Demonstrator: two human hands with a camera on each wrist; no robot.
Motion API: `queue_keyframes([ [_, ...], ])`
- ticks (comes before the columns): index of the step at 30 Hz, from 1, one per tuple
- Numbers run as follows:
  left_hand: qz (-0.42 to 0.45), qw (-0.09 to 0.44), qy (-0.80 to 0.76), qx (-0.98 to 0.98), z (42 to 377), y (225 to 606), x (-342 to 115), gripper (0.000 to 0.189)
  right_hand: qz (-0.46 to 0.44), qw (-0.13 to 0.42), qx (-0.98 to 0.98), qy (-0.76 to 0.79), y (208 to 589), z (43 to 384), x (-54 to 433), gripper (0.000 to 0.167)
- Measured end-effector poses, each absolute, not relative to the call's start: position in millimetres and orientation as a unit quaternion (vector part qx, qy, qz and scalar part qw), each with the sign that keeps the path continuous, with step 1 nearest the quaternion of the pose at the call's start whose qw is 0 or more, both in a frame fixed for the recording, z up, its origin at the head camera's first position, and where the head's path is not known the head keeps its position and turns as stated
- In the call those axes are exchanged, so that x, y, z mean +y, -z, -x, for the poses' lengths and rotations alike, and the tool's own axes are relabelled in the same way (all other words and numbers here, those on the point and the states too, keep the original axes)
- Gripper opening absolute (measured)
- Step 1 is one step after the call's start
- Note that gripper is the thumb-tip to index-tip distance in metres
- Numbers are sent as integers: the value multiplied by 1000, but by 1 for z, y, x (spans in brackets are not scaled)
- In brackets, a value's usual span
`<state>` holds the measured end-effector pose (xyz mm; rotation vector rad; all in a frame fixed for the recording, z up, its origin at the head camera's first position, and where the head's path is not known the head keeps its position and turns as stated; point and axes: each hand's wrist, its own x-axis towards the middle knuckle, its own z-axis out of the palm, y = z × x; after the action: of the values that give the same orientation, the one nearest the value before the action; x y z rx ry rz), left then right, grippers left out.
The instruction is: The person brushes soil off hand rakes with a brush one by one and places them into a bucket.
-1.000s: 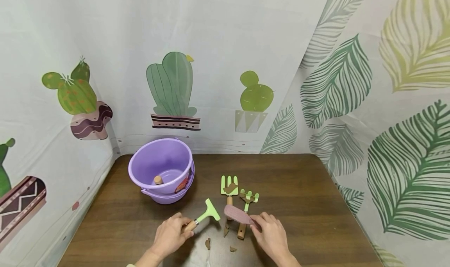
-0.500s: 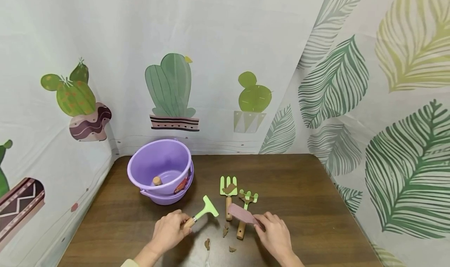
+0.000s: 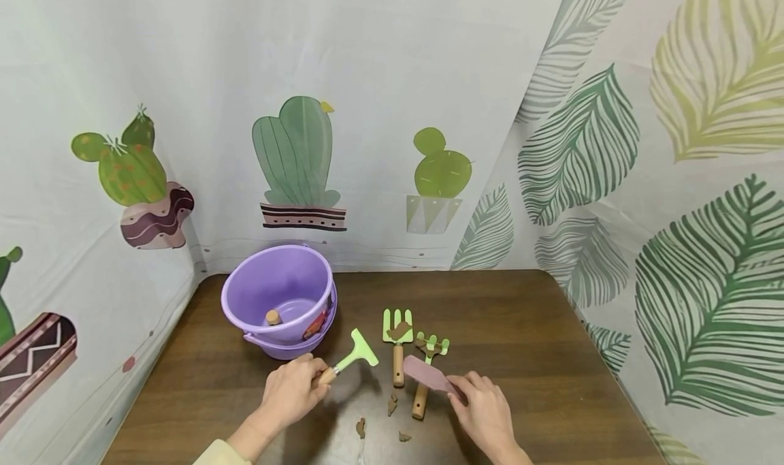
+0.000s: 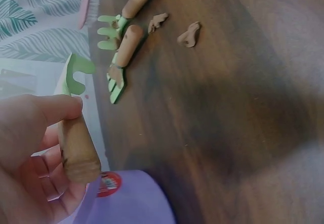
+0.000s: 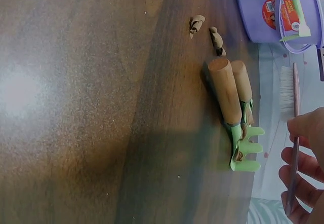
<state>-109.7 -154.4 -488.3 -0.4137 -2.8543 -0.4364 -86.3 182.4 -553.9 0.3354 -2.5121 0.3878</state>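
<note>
My left hand (image 3: 290,387) grips the wooden handle (image 4: 78,148) of a small garden hoe with a light-green, T-shaped head (image 3: 361,348). It holds the hoe over the table, in front of the purple bucket. In my right hand (image 3: 486,410) is a pink brush (image 3: 429,375), pinched by its narrow end, with its white bristles (image 5: 286,89) showing in the right wrist view. The brush overlaps the handles of two tools lying on the table: a green garden fork (image 3: 398,366) and a small green rake (image 3: 419,402). Brown flakes lie on both tool heads.
A purple bucket (image 3: 278,274) stands at the back left, with a round wooden end (image 3: 273,317) visible inside. Several brown crumbs (image 3: 360,427) are scattered on the dark wooden table (image 3: 551,356) between the hands. A printed cloth (image 3: 380,63) hangs behind.
My left hand has lifted the hoe slightly away from me and to the left, towards the bucket. My right hand has shifted a little to the right with the brush.
</note>
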Motion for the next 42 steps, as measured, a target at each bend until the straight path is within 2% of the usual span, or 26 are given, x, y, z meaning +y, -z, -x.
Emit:
queue_keyframes([
  [7, 136, 99, 150, -974, 115, 470, -156, 19, -122, 287, -939, -147, 554, 86, 184, 32],
  [21, 157, 125, 101, -974, 131, 435, -165, 20, -120, 283, -941, -143, 556, 88, 183, 32],
  [28, 177, 154, 66, -970, 137, 417, -172, 22, -122, 283, -940, -144, 554, 88, 183, 31],
  [42, 171, 160, 57, -971, 152, 376, -194, 26, -118, 277, -942, -151, 552, 89, 181, 31],
])
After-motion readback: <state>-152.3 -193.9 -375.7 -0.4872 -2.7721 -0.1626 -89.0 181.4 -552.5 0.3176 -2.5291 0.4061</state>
